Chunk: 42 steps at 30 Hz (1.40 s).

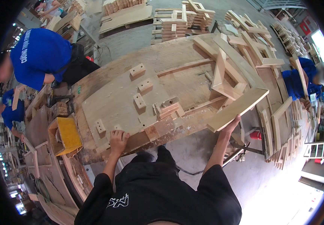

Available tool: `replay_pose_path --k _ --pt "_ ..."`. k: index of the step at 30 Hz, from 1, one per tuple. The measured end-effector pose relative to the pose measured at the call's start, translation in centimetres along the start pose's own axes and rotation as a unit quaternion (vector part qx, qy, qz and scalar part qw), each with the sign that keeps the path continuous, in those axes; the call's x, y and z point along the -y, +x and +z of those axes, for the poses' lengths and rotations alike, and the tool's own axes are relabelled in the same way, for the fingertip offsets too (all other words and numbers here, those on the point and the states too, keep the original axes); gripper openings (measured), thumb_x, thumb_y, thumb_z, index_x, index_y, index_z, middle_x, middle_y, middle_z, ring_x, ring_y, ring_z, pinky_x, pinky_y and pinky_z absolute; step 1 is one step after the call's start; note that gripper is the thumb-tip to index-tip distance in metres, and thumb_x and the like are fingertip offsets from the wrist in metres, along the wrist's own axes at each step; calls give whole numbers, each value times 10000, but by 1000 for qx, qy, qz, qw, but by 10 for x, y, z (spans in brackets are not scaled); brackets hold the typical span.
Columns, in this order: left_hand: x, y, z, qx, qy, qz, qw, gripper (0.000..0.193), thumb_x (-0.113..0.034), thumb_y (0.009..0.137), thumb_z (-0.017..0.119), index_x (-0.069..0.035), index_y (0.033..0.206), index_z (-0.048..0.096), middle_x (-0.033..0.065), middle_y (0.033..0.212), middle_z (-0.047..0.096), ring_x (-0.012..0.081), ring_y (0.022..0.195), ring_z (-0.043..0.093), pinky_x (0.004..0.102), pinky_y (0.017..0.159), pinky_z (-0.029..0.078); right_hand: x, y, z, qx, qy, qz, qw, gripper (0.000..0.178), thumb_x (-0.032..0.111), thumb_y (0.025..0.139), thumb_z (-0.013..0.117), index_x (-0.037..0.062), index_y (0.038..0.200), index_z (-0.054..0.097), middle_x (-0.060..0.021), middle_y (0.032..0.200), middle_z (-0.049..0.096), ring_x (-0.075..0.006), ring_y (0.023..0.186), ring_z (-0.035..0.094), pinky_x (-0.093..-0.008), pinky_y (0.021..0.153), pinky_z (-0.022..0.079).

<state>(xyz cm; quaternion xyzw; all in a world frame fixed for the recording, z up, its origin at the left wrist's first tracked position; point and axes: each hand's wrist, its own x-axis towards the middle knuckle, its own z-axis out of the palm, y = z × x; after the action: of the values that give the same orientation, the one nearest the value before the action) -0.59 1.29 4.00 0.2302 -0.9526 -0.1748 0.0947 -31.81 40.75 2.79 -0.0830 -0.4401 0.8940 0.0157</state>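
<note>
My right hand (pixel 231 125) grips the near edge of a pale wooden frame piece (pixel 240 108), its thumb side against the wood. The wide board in my grip meets a longer board (pixel 240 62) at a corner, and that longer board reaches away over the table. My left hand (pixel 119 141) rests at the near edge of a plywood jig board (pixel 113 105), fingers slightly bent, with nothing seen in them. Small drilled wooden blocks (pixel 139 101) stand on the jig board. Right of them sits a wooden clamp-like fixture (pixel 168 107).
Loose wooden frame parts (pixel 229 73) lie on the table's right half. A yellow-sided box (pixel 70 135) stands at its left end. Stacked frames (pixel 173 26) fill the floor beyond. Co-workers in blue shirts (pixel 42 56) are at left and right.
</note>
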Motion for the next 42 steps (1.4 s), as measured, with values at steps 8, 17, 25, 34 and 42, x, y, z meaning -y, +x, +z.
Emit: replay_pose_path --k 8,17,25,34,42 --pt "-8 16 12 -21 3 15 1000 377 -412 900 627 -39 940 665 133 987 648 377 1046 532 471 909 450 5 84 -29 184 183 83 962 771 623 921 474 3 1379 443 -139 1003 673 -272 836 675 -415 739 590" --pt "1 -6 11 -28 13 -6 1000 372 -428 903 612 -60 926 670 119 965 648 369 1049 548 477 904 453 20 26 -41 -74 -145 153 975 447 329 971 608 9 1278 553 -101 1080 680 -241 950 686 -391 819 581" --pt "6 -7 3 -30 65 6 997 358 -438 899 609 -88 930 677 100 1002 652 339 1083 553 481 867 476 16 27 -58 -110 -386 -35 915 277 237 986 626 -16 1070 697 -88 943 713 -166 790 657 -329 695 582" --pt "-1 3 28 -32 47 17 998 356 -391 907 598 -47 964 671 151 1011 642 379 1074 543 501 904 452 14 22 -45 -250 -603 -170 739 351 197 916 691 -24 1184 646 -111 918 696 -195 820 651 -318 753 520" --pt "25 -11 10 -17 -25 39 999 359 -385 896 626 -50 1022 659 158 1017 644 383 1077 561 485 920 451 -60 -176 69 -72 -584 -220 778 197 164 879 707 -32 876 688 -141 804 677 -257 742 644 -363 726 520"
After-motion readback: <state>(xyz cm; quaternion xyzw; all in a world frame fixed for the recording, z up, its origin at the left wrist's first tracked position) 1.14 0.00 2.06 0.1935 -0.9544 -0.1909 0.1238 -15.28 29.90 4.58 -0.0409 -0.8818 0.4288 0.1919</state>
